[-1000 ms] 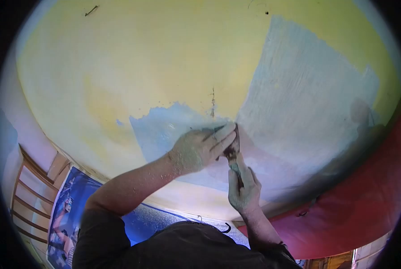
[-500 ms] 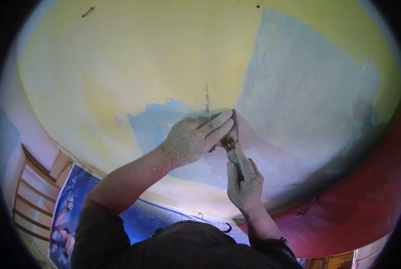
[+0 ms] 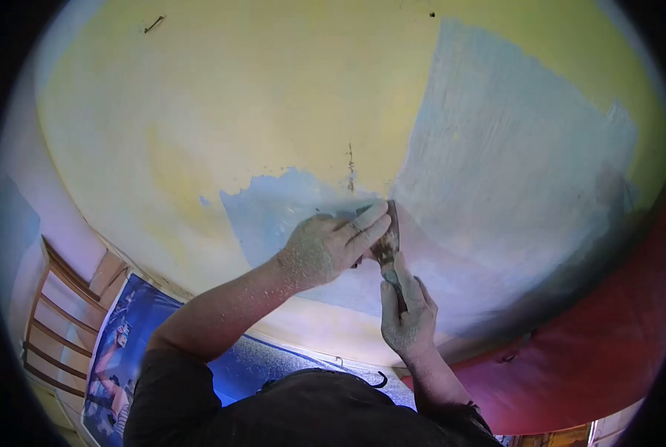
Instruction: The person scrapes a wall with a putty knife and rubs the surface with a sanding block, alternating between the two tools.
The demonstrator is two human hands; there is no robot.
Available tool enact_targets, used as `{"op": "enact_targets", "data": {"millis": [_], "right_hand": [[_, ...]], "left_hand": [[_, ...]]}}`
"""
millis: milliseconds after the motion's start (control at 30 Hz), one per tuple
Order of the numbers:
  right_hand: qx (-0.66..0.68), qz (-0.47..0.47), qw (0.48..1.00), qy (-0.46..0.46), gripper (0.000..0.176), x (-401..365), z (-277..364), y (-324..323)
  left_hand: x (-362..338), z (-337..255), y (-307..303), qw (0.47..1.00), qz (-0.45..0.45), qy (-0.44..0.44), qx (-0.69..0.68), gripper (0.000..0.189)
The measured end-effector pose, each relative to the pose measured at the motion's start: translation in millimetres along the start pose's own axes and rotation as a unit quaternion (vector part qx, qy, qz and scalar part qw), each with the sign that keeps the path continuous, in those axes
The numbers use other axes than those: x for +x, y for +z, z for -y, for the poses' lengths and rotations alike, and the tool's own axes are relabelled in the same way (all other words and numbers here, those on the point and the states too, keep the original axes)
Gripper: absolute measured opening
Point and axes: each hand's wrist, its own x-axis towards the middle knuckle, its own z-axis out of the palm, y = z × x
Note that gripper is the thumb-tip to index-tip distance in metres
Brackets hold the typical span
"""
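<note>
A scraper (image 3: pixel 384 246) with a worn, stained metal blade lies against the wall (image 3: pixel 273 104), its handle pointing down. My right hand (image 3: pixel 410 313) is closed around the handle, thumb and fingers along it. My left hand (image 3: pixel 333 242) presses its fingers on the blade from the left side. Pale dust covers both hands and my left forearm. Yellow paint remains above the blade, with a dark vertical crack (image 3: pixel 351 167). Bluish-grey bare patches (image 3: pixel 512 156) show to the right and below left.
A wooden slatted chair back (image 3: pixel 61 328) stands at the lower left beside a blue printed sheet (image 3: pixel 236 365) dusted with flakes. Red material (image 3: pixel 571 357) spreads across the lower right. A small nail or hook (image 3: pixel 154 24) sticks out of the wall at the upper left.
Both hands and the scraper have moved slightly down the wall. The whole view has shifted a little, with the wall features now slightly lower and further right.
</note>
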Motion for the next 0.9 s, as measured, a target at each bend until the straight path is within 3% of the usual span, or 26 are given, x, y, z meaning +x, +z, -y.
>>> {"op": "enact_targets", "data": {"millis": [100, 367, 567, 600, 700, 800, 900], "right_hand": [[0.013, -0.019, 1.000, -0.021, 0.061, 1, -6, 5], [-0.012, -0.005, 1.000, -0.017, 0.065, -1, 2, 1], [0.002, -0.002, 0.999, -0.043, 0.064, 19, 5, -5], [0.008, 0.023, 1.000, 0.009, 0.063, 18, 13, -10], [-0.011, 0.000, 1.000, -0.028, 0.063, 9, 3, -3], [-0.022, 0.002, 1.000, 0.019, 0.062, -10, -7, 5], [-0.018, -0.018, 0.999, -0.036, 0.061, 13, -9, 3]], "left_hand": [[2, 3, 8, 1.000, -0.026, 0.011, -0.004, 0.077], [1, 3, 1, 1.000, 0.020, -0.004, -0.008, 0.074], [9, 11, -2, 1.000, -0.019, 0.002, 0.006, 0.072], [12, 10, -8, 1.000, -0.018, -0.007, -0.008, 0.072], [4, 3, -2, 1.000, 0.000, -0.019, -0.013, 0.071], [-2, 1, 15, 1.000, 0.001, -0.005, -0.025, 0.072], [8, 8, 7, 1.000, -0.001, -0.014, -0.008, 0.072]]}}
